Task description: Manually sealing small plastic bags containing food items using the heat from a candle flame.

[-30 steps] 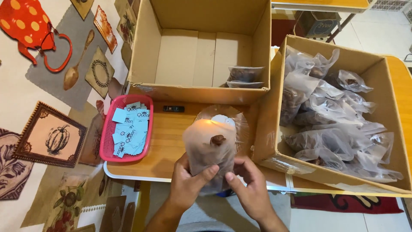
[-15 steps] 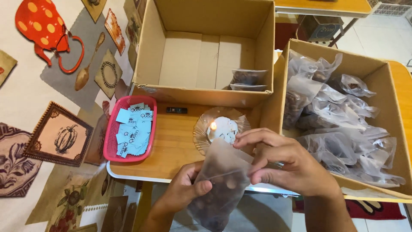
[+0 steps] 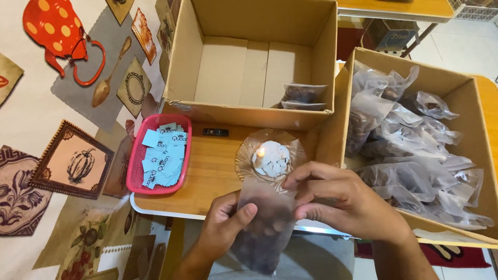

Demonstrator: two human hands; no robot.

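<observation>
A clear plastic bag (image 3: 264, 228) with dark brown bits inside is at the near edge, held by the left hand (image 3: 220, 233) and right hand (image 3: 342, 205). On the left, a pink basket (image 3: 136, 168) holds small light blue paper labels (image 3: 163, 155). Far away stands an open brown cardboard box (image 3: 249, 111) with two small filled bags (image 3: 303, 96). On the right, another brown box (image 3: 461, 93) is full of clear bags (image 3: 410, 150).

A single head-worn camera looks steeply down and forward from above the person's chest. It sits close to the left hand (image 3: 223, 228) and right hand (image 3: 342, 205), which occupy the lower centre of the frame. Beyond the fingertips (image 3: 250, 209), the view takes in the wooden table (image 3: 207, 173) and two cardboard boxes (image 3: 249, 57). No second view exists, so no overlap applies.
</observation>
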